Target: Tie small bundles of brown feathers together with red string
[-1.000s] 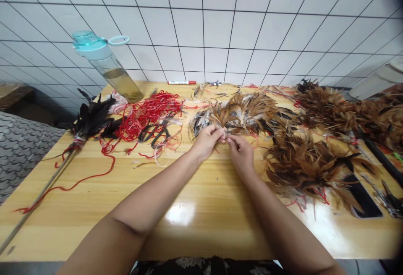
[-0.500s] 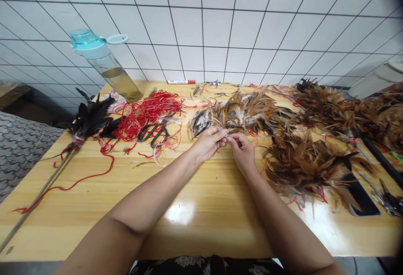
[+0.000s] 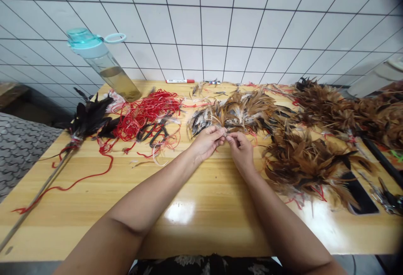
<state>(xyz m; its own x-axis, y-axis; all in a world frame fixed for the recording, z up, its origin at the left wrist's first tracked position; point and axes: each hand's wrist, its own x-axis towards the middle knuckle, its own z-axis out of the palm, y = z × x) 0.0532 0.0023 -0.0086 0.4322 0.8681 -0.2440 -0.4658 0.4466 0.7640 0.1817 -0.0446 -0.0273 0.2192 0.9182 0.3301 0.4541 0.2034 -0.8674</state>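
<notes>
My left hand (image 3: 210, 140) and my right hand (image 3: 241, 149) meet fingertip to fingertip above the middle of the table. Both are closed in a pinch at the near edge of a pile of brown and grey feathers (image 3: 242, 109). Between the fingertips is something small and pale, perhaps feather quills, too fine to make out. A second, larger heap of brown feathers (image 3: 308, 161) lies to the right of my right hand. Left of my left hand are a tangle of red string (image 3: 147, 113) and black-handled scissors (image 3: 159, 134), partly covered by strands.
A bottle with a turquoise lid (image 3: 103, 65) stands at the back left, near black feathers (image 3: 91, 115) tied to a stick (image 3: 34, 199). A red marker (image 3: 180, 81) lies by the tiled wall. At right are a phone (image 3: 362, 195), metal tools (image 3: 385, 197) and more brown feathers (image 3: 343, 107).
Almost nothing differs: the whole view has shifted very slightly, and both hands keep the same pinch at the same place by the feathers.
</notes>
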